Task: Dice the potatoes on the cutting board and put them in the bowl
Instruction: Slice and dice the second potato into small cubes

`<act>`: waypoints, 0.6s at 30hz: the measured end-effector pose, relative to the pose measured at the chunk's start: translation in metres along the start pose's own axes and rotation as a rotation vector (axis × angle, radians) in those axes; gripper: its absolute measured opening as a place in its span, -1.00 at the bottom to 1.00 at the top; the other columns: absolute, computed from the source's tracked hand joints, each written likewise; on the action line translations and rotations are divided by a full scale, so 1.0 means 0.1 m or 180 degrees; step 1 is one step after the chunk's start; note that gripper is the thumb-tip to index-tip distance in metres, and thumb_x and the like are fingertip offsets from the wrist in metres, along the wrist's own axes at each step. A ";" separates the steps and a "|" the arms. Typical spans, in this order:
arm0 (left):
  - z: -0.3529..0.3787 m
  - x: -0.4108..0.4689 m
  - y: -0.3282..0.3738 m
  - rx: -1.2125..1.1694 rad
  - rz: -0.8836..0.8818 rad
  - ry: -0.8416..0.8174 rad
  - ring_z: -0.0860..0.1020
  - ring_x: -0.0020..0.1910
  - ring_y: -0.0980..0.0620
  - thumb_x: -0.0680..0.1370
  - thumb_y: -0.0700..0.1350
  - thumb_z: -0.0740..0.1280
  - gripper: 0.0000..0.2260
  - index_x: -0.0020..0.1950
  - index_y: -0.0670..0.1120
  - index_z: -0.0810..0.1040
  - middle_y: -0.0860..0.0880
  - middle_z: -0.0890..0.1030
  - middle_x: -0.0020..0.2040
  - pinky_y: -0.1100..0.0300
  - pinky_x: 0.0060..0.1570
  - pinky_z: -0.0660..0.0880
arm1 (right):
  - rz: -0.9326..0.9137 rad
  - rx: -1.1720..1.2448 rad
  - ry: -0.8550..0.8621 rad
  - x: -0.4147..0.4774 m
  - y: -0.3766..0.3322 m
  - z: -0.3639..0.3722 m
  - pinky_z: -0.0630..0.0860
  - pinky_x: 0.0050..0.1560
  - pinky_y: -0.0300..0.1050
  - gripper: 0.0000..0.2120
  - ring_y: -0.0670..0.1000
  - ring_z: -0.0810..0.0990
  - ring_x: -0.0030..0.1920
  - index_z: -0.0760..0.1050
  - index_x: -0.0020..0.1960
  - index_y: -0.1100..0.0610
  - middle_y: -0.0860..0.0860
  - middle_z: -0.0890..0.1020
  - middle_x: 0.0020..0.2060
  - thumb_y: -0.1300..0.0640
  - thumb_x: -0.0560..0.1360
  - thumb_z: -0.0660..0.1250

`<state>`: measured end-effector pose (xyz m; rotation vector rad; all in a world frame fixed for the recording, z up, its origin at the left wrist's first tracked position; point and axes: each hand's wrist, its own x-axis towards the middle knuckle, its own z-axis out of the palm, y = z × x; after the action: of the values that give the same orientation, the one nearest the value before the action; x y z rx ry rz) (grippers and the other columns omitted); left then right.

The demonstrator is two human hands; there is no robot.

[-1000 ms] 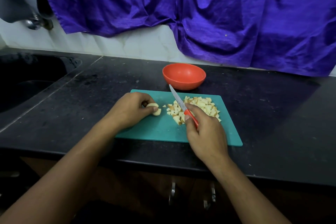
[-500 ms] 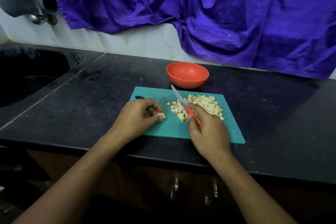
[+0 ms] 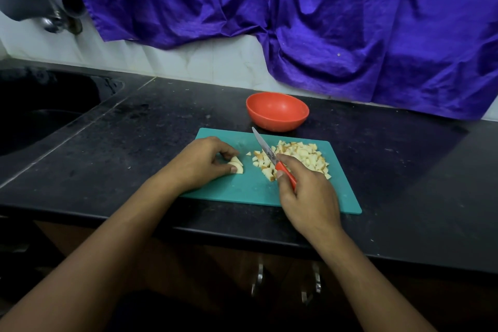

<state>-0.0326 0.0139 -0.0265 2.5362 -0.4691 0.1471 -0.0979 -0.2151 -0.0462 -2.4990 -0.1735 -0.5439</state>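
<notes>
Left hand [image 3: 204,162] fingers pinching a potato piece [image 3: 236,165] on the board [image 3: 250,186], right hand [image 3: 307,191] gripping the knife [image 3: 270,156] over the dice [image 3: 296,156], bowl [image 3: 277,111] behind on the bench [image 3: 134,143]

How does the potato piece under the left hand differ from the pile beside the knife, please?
The potato piece is one larger chunk, not yet diced; the pile is many small cubes. The left hand pinches the potato piece, while the pile lies loose, the knife in the right hand angled over its left edge. Both are pale potato on the teal cutting board; neither is in the bowl.
</notes>
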 end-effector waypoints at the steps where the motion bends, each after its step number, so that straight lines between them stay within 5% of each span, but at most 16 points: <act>1: -0.02 0.02 0.02 0.0034 -0.0019 -0.0095 0.52 -0.15 0.30 0.52 0.01 0.51 -0.74 0.21 0.08 0.68 0.19 0.60 0.00 0.40 -0.15 0.38 | 0.0007 0.0005 0.0005 0.00 0.00 0.00 0.28 -0.36 -0.33 -0.64 -0.25 0.45 -0.35 0.48 0.45 -0.11 -0.19 0.59 -0.16 -0.01 0.66 0.25; 5: -0.03 0.02 0.04 -0.0044 -0.0088 -0.0083 0.52 -0.20 0.40 0.50 0.01 0.53 -0.87 0.03 0.11 0.69 0.19 0.64 -0.07 0.43 -0.25 0.34 | 0.0024 -0.0026 -0.0011 0.00 -0.01 0.00 0.28 -0.33 -0.37 -0.63 -0.26 0.44 -0.32 0.46 0.46 -0.12 -0.14 0.68 -0.04 -0.02 0.67 0.25; 11: 0.10 -0.17 -0.03 -0.0282 -0.0115 0.0447 0.53 -0.34 0.23 0.45 0.05 0.57 -0.87 -0.15 0.09 0.65 0.31 0.60 -0.30 0.31 -0.35 0.31 | 0.0021 -0.0033 -0.0029 0.01 -0.01 0.00 0.26 -0.34 -0.37 -0.63 -0.27 0.40 -0.35 0.48 0.46 -0.12 -0.13 0.69 -0.05 -0.02 0.66 0.26; 18: 0.15 -0.17 0.05 -0.0310 0.0049 0.0433 0.50 -0.39 0.23 0.48 0.03 0.55 -0.86 -0.11 0.12 0.60 0.44 0.56 -0.26 0.29 -0.35 0.30 | 0.0042 -0.0081 -0.0084 0.00 -0.03 -0.03 0.31 -0.29 -0.25 -0.62 -0.22 0.41 -0.30 0.46 0.47 -0.14 -0.13 0.70 0.01 -0.03 0.66 0.25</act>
<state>-0.0500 0.0067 -0.0399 2.4092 -0.4315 0.2933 -0.1000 -0.2137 -0.0427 -2.5310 -0.1611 -0.5110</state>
